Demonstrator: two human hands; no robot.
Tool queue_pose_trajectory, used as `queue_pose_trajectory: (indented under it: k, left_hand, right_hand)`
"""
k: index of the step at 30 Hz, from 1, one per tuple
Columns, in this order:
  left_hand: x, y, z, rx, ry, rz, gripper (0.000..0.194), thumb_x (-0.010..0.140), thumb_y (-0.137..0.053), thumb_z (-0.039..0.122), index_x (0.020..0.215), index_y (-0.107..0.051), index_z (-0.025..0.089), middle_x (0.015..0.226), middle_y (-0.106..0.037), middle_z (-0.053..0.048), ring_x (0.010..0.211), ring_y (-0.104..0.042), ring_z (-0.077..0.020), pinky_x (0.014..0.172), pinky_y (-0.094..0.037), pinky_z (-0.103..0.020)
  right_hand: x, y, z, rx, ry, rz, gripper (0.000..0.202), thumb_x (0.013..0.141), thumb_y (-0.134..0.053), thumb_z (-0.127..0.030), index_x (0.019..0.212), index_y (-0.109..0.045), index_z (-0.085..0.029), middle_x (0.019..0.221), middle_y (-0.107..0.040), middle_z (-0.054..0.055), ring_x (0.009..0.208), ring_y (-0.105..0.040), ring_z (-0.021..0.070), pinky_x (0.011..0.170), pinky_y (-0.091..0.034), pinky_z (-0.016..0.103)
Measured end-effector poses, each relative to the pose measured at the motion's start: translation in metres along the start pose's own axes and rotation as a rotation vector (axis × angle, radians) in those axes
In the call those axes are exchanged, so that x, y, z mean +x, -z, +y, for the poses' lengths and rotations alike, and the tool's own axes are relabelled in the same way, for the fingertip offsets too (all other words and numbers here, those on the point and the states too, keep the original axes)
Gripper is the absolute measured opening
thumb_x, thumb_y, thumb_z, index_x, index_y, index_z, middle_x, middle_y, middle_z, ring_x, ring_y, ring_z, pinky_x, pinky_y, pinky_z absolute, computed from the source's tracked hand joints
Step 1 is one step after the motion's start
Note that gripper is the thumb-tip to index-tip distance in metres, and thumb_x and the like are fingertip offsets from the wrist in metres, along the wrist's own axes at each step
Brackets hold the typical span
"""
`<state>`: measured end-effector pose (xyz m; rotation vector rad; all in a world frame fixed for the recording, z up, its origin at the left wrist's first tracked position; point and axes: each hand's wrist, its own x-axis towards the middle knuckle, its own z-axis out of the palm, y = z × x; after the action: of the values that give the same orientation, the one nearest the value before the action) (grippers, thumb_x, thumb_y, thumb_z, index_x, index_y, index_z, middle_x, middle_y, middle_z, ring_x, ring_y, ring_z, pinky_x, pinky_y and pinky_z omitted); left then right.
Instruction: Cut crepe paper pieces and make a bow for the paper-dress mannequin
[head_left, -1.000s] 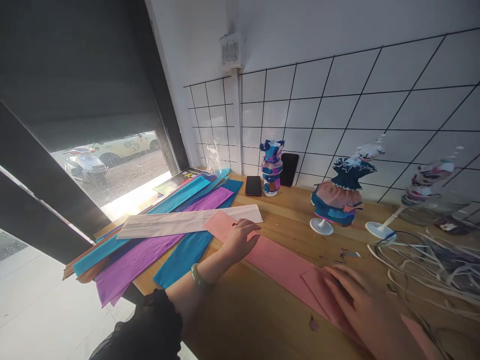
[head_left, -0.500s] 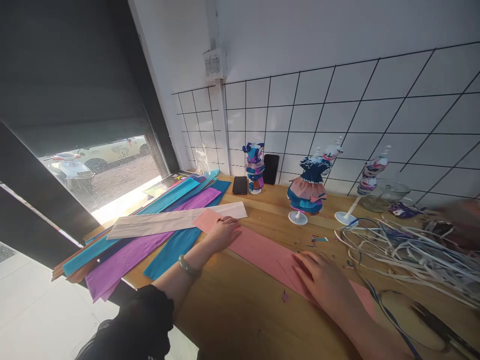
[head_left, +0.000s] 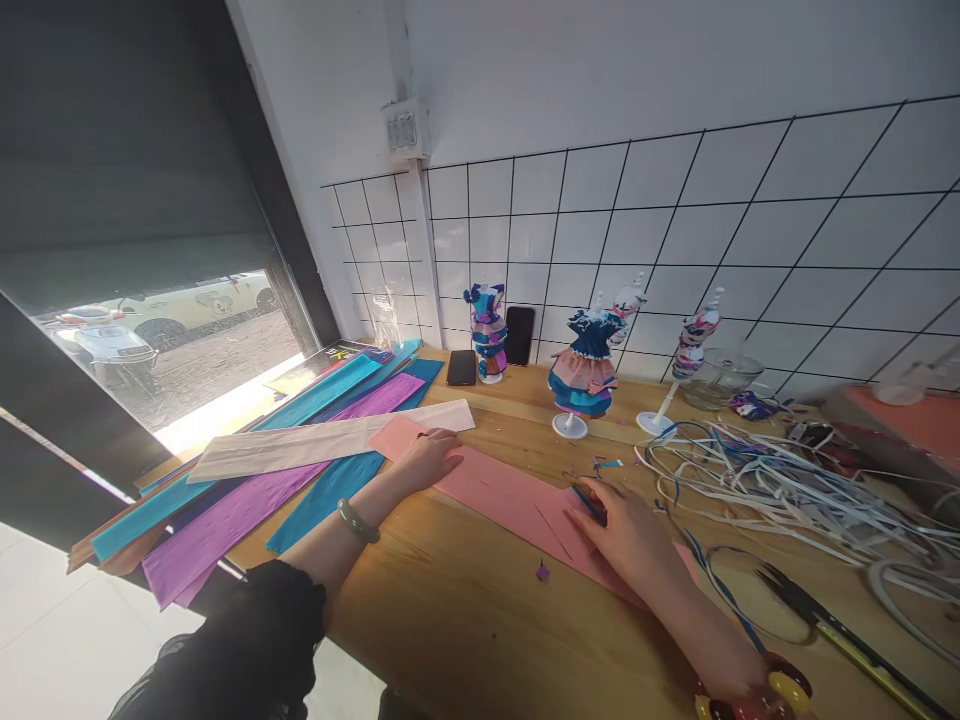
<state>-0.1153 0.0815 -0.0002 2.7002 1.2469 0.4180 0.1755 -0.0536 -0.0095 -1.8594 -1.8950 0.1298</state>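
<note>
A long pink crepe paper strip [head_left: 502,494] lies slantwise across the wooden table. Near its far left end, my left hand [head_left: 427,458] rests flat on it, fingers stretched out. My right hand [head_left: 626,535] lies over the strip's right part, fingers bent around a narrow dark blue object [head_left: 591,505]; most of that object is hidden, and its kind does not show. Beneath the pink strip's left end is a pale cream paper strip [head_left: 277,448]. Purple paper [head_left: 247,520] and teal paper [head_left: 322,500] lie to the left.
Small dress forms in paper outfits, one in a ruffled dress [head_left: 583,365], stand along the wall. A black phone [head_left: 461,368] lies at the back. Tangled cords [head_left: 765,490], a glass bowl [head_left: 720,380] and a dark tool with a yellowish handle [head_left: 840,640] occupy the right side.
The view has turned slightly right, bringing more of the right side into view. A dark blue object now shows between my right hand's fingers. My left hand stays on the pink strip.
</note>
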Motion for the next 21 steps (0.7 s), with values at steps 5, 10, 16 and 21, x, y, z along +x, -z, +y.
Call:
queue_pose_trajectory:
  k: [5, 10, 16, 21]
  left_hand:
    - [0.003, 0.005, 0.002, -0.008, -0.01, -0.045, 0.028, 0.085, -0.047, 0.034, 0.106, -0.06, 0.022, 0.111, -0.059, -0.006, 0.105, -0.053, -0.0219, 0.091, -0.042, -0.035]
    - [0.012, 0.008, 0.019, -0.002, -0.023, -0.044, 0.022, 0.08, -0.052, 0.022, 0.1, -0.061, 0.019, 0.106, -0.06, -0.009, 0.106, -0.052, -0.0257, 0.091, -0.04, -0.041]
    - [0.03, -0.003, 0.072, -0.1, -0.127, 0.011, 0.033, 0.081, -0.053, 0.027, 0.113, -0.056, 0.019, 0.119, -0.056, -0.009, 0.115, -0.047, -0.0229, 0.098, -0.037, -0.037]
    - [0.041, -0.024, 0.109, -0.235, -0.195, -0.035, 0.038, 0.079, -0.055, 0.041, 0.11, -0.058, 0.018, 0.109, -0.063, -0.005, 0.1, -0.058, -0.0196, 0.086, -0.045, -0.03]
  right_hand:
    - [0.002, -0.002, 0.008, 0.056, -0.048, 0.0, 0.031, 0.081, -0.045, -0.029, 0.105, -0.061, -0.02, 0.086, -0.069, 0.006, 0.082, -0.063, 0.0225, 0.067, -0.047, 0.033]
    - [0.003, -0.005, 0.01, 0.116, -0.073, 0.022, 0.033, 0.078, -0.044, -0.021, 0.106, -0.062, -0.019, 0.088, -0.07, 0.006, 0.085, -0.063, 0.0217, 0.071, -0.047, 0.033]
    - [0.004, -0.001, 0.006, 0.17, -0.088, 0.044, 0.034, 0.077, -0.045, -0.022, 0.107, -0.062, -0.019, 0.088, -0.07, 0.006, 0.082, -0.064, 0.0225, 0.069, -0.047, 0.032]
    - [0.004, 0.001, 0.004, 0.225, -0.069, 0.059, 0.035, 0.079, -0.042, -0.02, 0.11, -0.059, -0.02, 0.092, -0.069, 0.006, 0.087, -0.063, 0.0214, 0.076, -0.047, 0.033]
